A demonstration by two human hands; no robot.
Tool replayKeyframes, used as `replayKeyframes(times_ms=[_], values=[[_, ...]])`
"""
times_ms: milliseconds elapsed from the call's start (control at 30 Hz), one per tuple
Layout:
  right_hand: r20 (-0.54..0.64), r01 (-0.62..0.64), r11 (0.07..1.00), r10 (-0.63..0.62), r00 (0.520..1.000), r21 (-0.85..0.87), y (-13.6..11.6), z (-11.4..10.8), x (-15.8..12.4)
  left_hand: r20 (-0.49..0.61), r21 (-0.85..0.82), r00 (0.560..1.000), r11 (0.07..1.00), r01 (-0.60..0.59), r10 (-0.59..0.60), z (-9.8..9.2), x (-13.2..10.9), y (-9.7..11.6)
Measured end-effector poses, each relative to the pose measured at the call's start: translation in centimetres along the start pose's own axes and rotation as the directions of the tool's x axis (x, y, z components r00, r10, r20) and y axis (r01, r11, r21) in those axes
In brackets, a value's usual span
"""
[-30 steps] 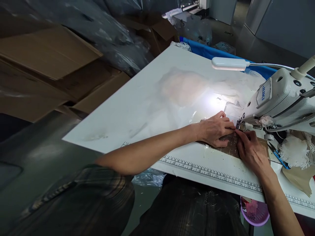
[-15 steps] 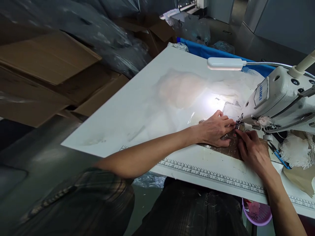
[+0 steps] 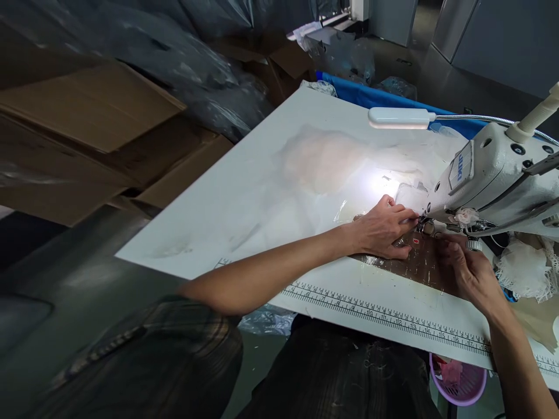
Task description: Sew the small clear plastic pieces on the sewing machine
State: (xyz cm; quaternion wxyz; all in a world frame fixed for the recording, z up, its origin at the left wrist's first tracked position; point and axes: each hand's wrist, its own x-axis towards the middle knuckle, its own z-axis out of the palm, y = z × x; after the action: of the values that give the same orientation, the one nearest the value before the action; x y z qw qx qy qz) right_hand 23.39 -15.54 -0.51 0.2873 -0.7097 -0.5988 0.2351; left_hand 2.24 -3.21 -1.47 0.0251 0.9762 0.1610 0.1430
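Note:
My left hand (image 3: pixel 381 231) lies on a brown piece of fabric (image 3: pixel 421 263) at the presser foot of a white sewing machine (image 3: pixel 493 180). Its fingers are together and press the fabric down, with the fingertips right at the needle. My right hand (image 3: pixel 469 272) rests further right on the same fabric, below the machine head, fingers curled against the cloth near a small metal knob. A small red mark shows on the fabric between the two hands.
A lamp (image 3: pixel 395 118) on a flexible neck lights the white table (image 3: pixel 262 192), which has a ruler strip (image 3: pixel 393 317) along its front edge. White lace (image 3: pixel 524 270) lies at the right. Cardboard boxes (image 3: pixel 96 134) and plastic bags stand left; a purple basket (image 3: pixel 458 381) sits below.
My right hand has slid to the right, away from the needle and the left hand, uncovering more of the brown fabric. My left hand has stayed at the presser foot.

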Motion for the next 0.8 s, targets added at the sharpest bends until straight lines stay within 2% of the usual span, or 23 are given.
replayKeyframes(times_ms=[67, 167, 333, 433, 500, 667, 733, 800], values=[[-0.085, 0.074, 0.997, -0.076, 0.993, -0.034, 0.6, 0.6, -0.9, -0.013, -0.001, 1.0, 1.0, -0.001, 0.001, 0.3, -0.1, 0.0], [-0.224, 0.171, 0.983, -0.181, 0.958, -0.063, 1.4, 1.7, -1.5, -0.044, -0.003, 0.999, 1.0, -0.002, 0.001, 0.7, -0.2, -0.1], [-0.25, 0.226, 0.969, -0.243, 0.937, -0.098, 1.9, 2.3, -1.4, -0.102, -0.035, 0.993, 0.997, 0.064, -0.067, 1.1, -0.3, 0.2], [-0.258, 0.274, 0.955, -0.295, 0.92, -0.113, 1.8, 2.4, -1.4, -0.028, -0.07, 0.993, 0.992, 0.109, -0.111, 1.2, -0.2, -0.1], [-0.257, 0.299, 0.945, -0.324, 0.911, -0.131, 1.8, 2.5, -1.5, 0.046, -0.083, 0.994, 0.992, 0.1, -0.096, 1.1, 0.2, -0.8], [-0.244, 0.346, 0.923, -0.38, 0.892, -0.171, 2.2, 2.9, -1.7, 0.193, -0.158, 0.98, 0.987, -0.019, 0.05, -0.4, 2.8, -4.2], [-0.254, 0.37, 0.911, -0.408, 0.877, -0.185, 2.5, 3.1, -1.7, 0.225, -0.182, 0.973, 0.983, -0.001, 0.043, -1.3, 4.4, -5.6], [-0.257, 0.388, 0.901, -0.428, 0.867, -0.195, 2.8, 3.3, -1.6, 0.188, -0.142, 0.982, 0.989, 0.042, -0.015, -2.1, 6.2, -6.7]])
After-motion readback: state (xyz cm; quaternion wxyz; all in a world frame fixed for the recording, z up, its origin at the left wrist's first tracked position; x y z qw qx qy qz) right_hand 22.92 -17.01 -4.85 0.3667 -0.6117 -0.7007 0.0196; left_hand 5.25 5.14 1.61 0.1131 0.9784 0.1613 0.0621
